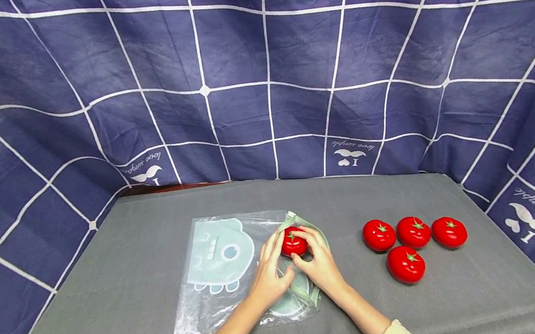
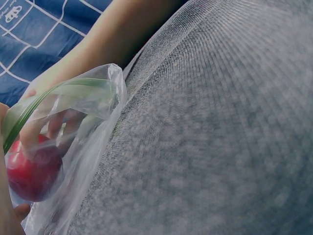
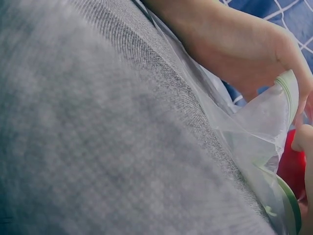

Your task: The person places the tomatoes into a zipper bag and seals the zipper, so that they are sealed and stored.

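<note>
In the head view, a red tomato (image 1: 293, 243) with a green stem is between both hands at the green-edged mouth of a clear zip bag (image 1: 215, 271). My left hand (image 1: 267, 278) holds the bag's mouth, its fingers along the green strip at the tomato's left side and its thumb spread. My right hand (image 1: 322, 266) grips the tomato from the right with thumb and fingers. Clear film overlaps the tomato (image 2: 34, 171) in the left wrist view. In the right wrist view, the bag's green strip (image 3: 288, 85) stands raised near my left hand (image 3: 234, 49).
Several more tomatoes (image 1: 406, 264) sit together on the grey cloth-covered table (image 1: 113, 297), right of the bag. A blue curtain (image 1: 241, 114) with white lines hangs behind and along both sides. Pale blue cartoon artwork (image 1: 225, 250) marks the bag.
</note>
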A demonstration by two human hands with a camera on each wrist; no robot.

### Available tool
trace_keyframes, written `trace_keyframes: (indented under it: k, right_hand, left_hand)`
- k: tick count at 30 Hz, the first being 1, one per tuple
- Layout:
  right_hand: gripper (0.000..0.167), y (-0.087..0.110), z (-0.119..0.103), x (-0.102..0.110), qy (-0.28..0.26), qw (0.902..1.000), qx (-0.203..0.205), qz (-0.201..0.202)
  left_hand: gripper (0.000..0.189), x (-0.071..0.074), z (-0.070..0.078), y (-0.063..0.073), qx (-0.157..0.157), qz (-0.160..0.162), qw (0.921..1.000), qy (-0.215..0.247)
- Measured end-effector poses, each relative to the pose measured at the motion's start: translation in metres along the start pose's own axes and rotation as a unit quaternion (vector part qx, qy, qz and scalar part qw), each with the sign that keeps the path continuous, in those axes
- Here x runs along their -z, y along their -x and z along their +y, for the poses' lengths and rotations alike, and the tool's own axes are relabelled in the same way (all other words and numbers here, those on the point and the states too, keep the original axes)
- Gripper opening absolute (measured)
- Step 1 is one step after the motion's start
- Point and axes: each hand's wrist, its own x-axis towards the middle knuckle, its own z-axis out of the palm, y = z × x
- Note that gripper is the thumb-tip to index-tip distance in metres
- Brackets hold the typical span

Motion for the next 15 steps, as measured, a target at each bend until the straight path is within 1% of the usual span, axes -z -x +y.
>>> trace_keyframes:
  k: [4, 7, 9, 11, 13, 15]
  right_hand:
    - [0.04, -0.0002, -0.0041, -0.0014, -0.014, 0.9997, 0.013, 0.014]
    - [0.037, 0.0001, -0.0066, -0.0017, -0.034, 0.9993, 0.008, 0.016]
    - [0.036, 0.0003, -0.0057, -0.0016, -0.036, 0.9993, 0.001, 0.013]
    - [0.037, 0.0002, -0.0026, -0.0014, -0.031, 0.9995, -0.001, 0.008]
    - [0.038, -0.0001, 0.0009, -0.0005, -0.004, 1.0, 0.003, 0.005]
    - [0.039, -0.0003, 0.0021, 0.002, 0.023, 0.9997, 0.011, 0.0]
  left_hand:
    - [0.075, 0.0, -0.0005, 0.0007, -0.002, 0.007, 1.0, -0.004]
    - [0.074, -0.0001, -0.0011, 0.0011, -0.006, 0.013, 0.9999, -0.004]
    - [0.074, -0.0001, -0.0015, 0.001, -0.012, 0.019, 0.9997, 0.0]
    - [0.073, 0.0, -0.0014, 0.0007, -0.022, 0.026, 0.9994, 0.002]
    - [0.073, 0.0, -0.0011, 0.0, -0.03, 0.031, 0.999, -0.002]
    - [0.073, 0.0001, -0.0005, -0.0008, -0.031, 0.031, 0.999, -0.002]
